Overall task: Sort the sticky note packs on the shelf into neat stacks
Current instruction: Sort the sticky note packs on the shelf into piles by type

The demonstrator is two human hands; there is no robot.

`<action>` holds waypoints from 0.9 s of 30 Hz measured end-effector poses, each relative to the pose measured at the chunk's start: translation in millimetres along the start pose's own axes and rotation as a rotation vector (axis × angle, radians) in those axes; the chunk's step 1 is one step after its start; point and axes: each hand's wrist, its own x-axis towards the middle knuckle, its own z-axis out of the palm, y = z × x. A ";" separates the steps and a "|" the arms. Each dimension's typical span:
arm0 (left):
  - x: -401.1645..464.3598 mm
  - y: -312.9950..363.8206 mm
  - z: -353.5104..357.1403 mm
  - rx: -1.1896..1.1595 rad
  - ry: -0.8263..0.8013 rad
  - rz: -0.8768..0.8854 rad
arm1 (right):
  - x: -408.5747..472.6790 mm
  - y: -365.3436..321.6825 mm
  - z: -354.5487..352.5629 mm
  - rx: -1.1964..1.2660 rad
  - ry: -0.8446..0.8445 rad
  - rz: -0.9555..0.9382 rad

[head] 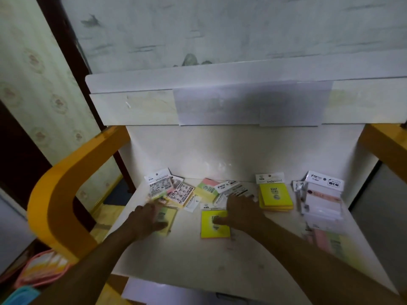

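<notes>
Two hands work the shelf [253,267]: right hand [240,211], fingers spread flat, thumb on the bright yellow pack [214,225] at its eight o'clock; left hand [149,217] lies flat on a pale yellow pack [166,219].

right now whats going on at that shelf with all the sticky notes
A person is sorting sticky note packs on a white shelf. The left hand rests on a pale yellow pack, and the right hand touches a bright yellow pack. A neat yellow stack sits right of it; a jumbled pile lies at back left.
</notes>
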 end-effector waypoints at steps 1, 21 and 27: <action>-0.8 -0.4 -0.3 -0.067 0.007 -0.031 | -1.4 -0.1 1.2 -0.007 -0.009 0.011; -22.5 41.7 -20.4 -0.781 -0.029 0.127 | -4.2 0.5 18.9 0.595 -0.069 -0.087; -18.1 78.3 -22.1 -0.928 0.009 0.120 | -10.8 31.4 -10.6 0.833 0.069 -0.066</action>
